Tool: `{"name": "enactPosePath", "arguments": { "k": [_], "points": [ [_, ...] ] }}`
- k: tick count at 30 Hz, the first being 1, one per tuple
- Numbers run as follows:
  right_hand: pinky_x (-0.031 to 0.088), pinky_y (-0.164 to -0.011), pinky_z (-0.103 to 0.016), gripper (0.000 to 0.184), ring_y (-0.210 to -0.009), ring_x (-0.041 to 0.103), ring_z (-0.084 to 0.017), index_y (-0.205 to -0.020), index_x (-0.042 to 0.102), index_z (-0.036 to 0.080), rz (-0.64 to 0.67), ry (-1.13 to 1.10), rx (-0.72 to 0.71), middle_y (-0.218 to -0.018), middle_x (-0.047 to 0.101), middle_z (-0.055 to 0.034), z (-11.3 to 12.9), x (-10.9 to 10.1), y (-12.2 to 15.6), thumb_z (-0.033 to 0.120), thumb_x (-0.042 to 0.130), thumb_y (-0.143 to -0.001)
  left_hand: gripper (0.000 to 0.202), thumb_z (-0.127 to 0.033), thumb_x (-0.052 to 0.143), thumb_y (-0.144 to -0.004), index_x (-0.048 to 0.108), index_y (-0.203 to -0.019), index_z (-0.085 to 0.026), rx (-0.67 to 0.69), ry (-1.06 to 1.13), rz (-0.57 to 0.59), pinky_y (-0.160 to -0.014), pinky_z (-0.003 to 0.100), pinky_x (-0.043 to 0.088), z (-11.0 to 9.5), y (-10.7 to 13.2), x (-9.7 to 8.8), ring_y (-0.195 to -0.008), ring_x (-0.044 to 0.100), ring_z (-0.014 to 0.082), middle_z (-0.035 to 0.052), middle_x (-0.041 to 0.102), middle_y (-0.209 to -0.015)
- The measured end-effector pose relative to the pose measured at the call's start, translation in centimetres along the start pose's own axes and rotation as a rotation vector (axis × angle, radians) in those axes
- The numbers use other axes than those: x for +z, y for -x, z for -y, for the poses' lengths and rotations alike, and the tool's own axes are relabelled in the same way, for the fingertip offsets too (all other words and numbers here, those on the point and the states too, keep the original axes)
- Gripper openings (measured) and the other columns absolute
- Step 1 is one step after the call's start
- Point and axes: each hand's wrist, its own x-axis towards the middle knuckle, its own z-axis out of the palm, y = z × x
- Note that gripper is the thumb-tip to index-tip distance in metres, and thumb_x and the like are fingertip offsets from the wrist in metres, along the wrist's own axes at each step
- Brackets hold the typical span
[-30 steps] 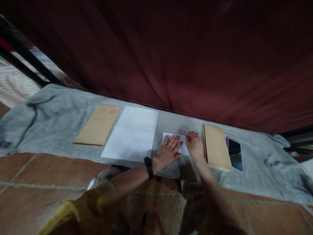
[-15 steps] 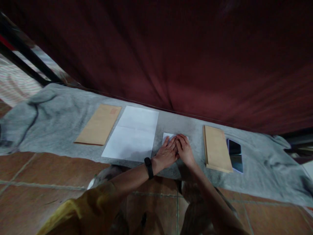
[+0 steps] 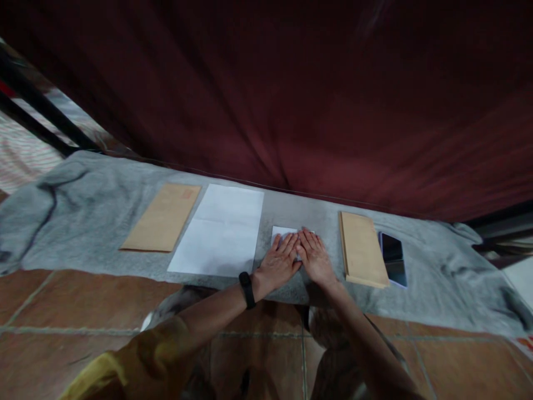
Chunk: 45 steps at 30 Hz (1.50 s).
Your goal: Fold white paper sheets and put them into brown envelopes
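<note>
While both hands lay side by side on the cloth-covered surface, the left hand (image 3: 278, 260) was spread flat, palm down, fingers extended and slightly parted, with nothing gripped; it pressed on a small white paper (image 3: 283, 229), covering most of its left part; the right hand (image 3: 315, 258) was likewise flattened on the same paper, its fingers straight and close together, angled toward the left hand's fingertips, with nothing pinched in it. The small white paper lay on the grey cloth (image 3: 437, 278), between a large white sheet (image 3: 219, 230) and a stack of brown envelopes (image 3: 364, 250); its far edge and far left corner showed beyond the fingers; how many layers it had could hardly be made out, as the hands hid so much of it and the light was dim.

To the left of the small paper, and apart from it, the large white sheet lay flat, with a faint crease across its middle; just beside it, farther left, was a single brown envelope (image 3: 162, 216) with a reddish mark near its far right corner. On the other side, the stack lay near the right hand without touching it; a phone (image 3: 393, 258) with a dark screen and a purplish edge lay just beside the stack; a black wristband (image 3: 247, 290) circled the left wrist; a dark red curtain (image 3: 291, 100) hung behind the cloth.
</note>
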Motion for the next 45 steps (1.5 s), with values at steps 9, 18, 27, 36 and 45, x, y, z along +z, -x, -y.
{"name": "enactPosePath", "arguments": {
  "k": [9, 18, 27, 36, 45],
  "points": [
    [0.031, -0.120, -0.051, 0.055, -0.150, 0.032, -0.027, -0.155, 0.037, 0.014, -0.017, 0.142, 0.064, -0.161, 0.037, -0.0142, -0.8, -1.3, 0.7, 0.039, 0.037, -0.106, 0.060, -0.035, 0.036, -0.101, 0.035, -0.153, -0.006, -0.066, 0.025, -0.096, -0.125, 0.048, 0.025, 1.8, 0.8, 1.4, -0.153, 0.026, 0.0268, 0.0187, 0.036, -0.161],
    [0.032, -0.119, -0.048, 0.060, -0.148, 0.036, -0.030, -0.156, 0.036, 0.012, -0.051, 0.173, 0.113, -0.160, 0.038, -0.0145, -1.4, -0.9, 1.2, 0.045, 0.039, -0.105, 0.065, -0.039, 0.039, -0.098, 0.037, -0.150, -0.001, -0.172, -0.004, -0.105, -0.121, 0.050, 0.033, 3.3, 0.6, 1.9, -0.151, 0.029, 0.0321, 0.0242, 0.037, -0.159],
    [0.033, -0.119, -0.052, 0.056, -0.149, 0.035, -0.029, -0.155, 0.038, 0.014, -0.076, 0.152, 0.107, -0.159, 0.040, -0.0150, -0.6, -1.5, 0.7, 0.040, 0.037, -0.105, 0.065, -0.042, 0.037, -0.100, 0.037, -0.151, -0.002, -0.201, -0.037, -0.095, -0.120, 0.050, 0.034, 4.4, 0.9, 1.8, -0.150, 0.031, 0.0309, 0.0237, 0.039, -0.157],
    [0.031, -0.121, -0.051, 0.055, -0.151, 0.030, -0.027, -0.156, 0.037, 0.022, -0.067, 0.160, -0.034, -0.164, 0.031, -0.0093, 1.6, -0.1, 0.7, 0.042, 0.037, -0.105, 0.064, -0.045, 0.038, -0.102, 0.035, -0.153, -0.007, -0.144, -0.041, -0.118, -0.119, 0.048, 0.035, 4.8, 1.6, 1.0, -0.150, 0.032, 0.0282, 0.0211, 0.037, -0.159],
    [0.032, -0.119, -0.052, 0.052, -0.149, 0.035, -0.027, -0.152, 0.044, 0.020, -0.064, 0.214, -0.055, -0.161, 0.036, -0.0118, 1.0, 1.0, 0.8, 0.040, 0.038, -0.104, 0.054, -0.037, 0.040, -0.101, 0.046, -0.147, -0.008, -0.212, -0.031, -0.061, -0.117, 0.042, 0.039, 4.2, 2.5, -0.2, -0.146, 0.041, 0.0256, 0.0180, 0.045, -0.156]
  ]
}}
